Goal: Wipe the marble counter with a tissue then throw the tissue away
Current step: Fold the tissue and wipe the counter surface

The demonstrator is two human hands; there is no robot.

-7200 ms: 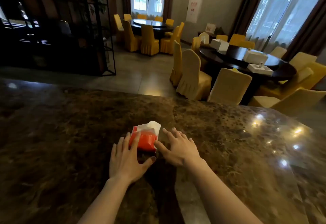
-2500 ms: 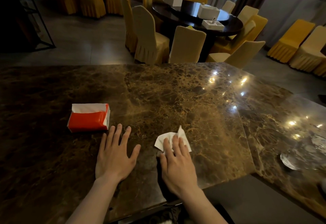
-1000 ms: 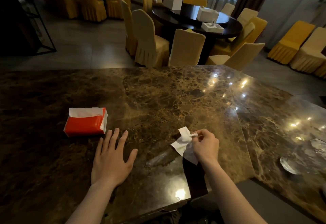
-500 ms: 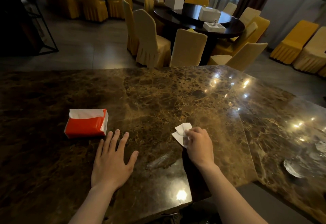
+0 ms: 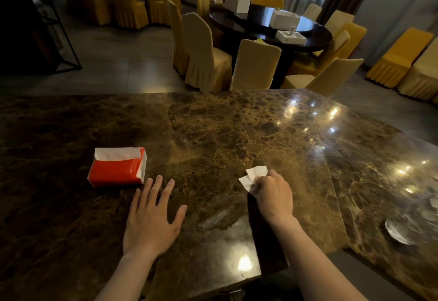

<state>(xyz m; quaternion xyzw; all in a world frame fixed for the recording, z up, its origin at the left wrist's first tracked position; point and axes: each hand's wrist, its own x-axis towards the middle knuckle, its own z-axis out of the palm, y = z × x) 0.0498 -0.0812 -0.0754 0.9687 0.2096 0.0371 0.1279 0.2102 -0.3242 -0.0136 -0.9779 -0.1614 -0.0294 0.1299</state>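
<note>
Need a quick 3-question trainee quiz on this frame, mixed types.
1. True or false: the left hand lies flat on the counter, holding nothing.
2. Multiple choice: where is the tissue? A) lying loose on the counter B) bunched in the right hand C) tucked back in the pack
3. Fill in: the red pack lies just beyond the ___ hand's fingertips.

Key: 1 true. 2 B. 3 left.
</note>
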